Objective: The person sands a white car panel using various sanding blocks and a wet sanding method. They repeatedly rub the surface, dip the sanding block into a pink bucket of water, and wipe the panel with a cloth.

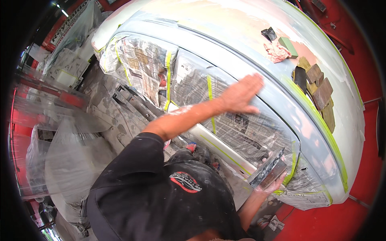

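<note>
- Close to the body, gripped in the right hand (270,188): a flat, metallic-looking plate (268,170). Best kept steady and off the nearby masking, to avoid tearing an edge.
- Beneath the outstretched left forearm: newspaper masking (250,129) under clear film, with yellow-green tape (210,89). Probably wise to lift the wrist clear, without rucking the film.
- Farther out, palm down with fingers extended: the left hand (243,94), holding nothing. Cannot tell how firmly pressing.
- Under those fingers, curving along above the masked windows: the pale roof rail (225,61). For an even feel, better to glide lengthwise, lightly, with the whole palm.
- Beyond, on the roof: pink cloth (276,52), green block (288,47) and brown sheets (323,94). Safer to keep any grit away from the rail.
</note>
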A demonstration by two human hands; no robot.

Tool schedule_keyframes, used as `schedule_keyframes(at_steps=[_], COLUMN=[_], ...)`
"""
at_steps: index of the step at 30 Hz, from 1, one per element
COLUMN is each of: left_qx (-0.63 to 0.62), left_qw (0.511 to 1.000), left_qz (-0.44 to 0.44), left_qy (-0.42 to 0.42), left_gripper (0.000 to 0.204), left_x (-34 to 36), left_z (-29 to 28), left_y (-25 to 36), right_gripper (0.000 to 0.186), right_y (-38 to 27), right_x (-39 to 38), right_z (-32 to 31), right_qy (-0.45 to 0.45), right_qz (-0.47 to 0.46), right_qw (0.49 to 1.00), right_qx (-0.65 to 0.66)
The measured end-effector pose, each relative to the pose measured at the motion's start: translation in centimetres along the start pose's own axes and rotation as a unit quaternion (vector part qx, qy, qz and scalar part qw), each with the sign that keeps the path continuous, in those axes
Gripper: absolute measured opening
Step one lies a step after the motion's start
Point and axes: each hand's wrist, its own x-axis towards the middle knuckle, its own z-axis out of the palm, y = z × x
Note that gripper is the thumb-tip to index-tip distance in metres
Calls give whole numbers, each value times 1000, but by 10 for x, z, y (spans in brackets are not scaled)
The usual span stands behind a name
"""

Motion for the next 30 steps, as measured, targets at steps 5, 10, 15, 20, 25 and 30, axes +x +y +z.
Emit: schedule_keyframes(at_steps=[5, 10, 15, 20, 25, 30], left_qx=[-42, -40, 15, 170, 211, 163], left_qw=[996, 994, 999, 960, 925, 960], left_qz=[75, 99, 8, -216, -313, -223], left_qy=[9, 12, 30, 49, 32, 45], left_gripper=[109, 106, 98, 100, 95, 99], left_x=[58, 55, -2, -69, -91, -55], left_z=[59, 57, -16, -85, -121, -82], left_y=[96, 81, -24, -161, -222, -145], right_gripper=[69, 65, 63, 64, 66, 67], right_y=[-8, -17, -20, -15, -6, 1], right_x=[-4, -20, -25, -9, 12, 18], right_z=[2, -11, -22, -11, -5, 3], right_qy=[7, 19, 25, 33, -22, -15], right_qz=[-12, -40, -46, -29, 2, 17], right_qw=[1000, 999, 999, 999, 1000, 1000], right_qx=[1, -8, 10, -8, -11, 4])
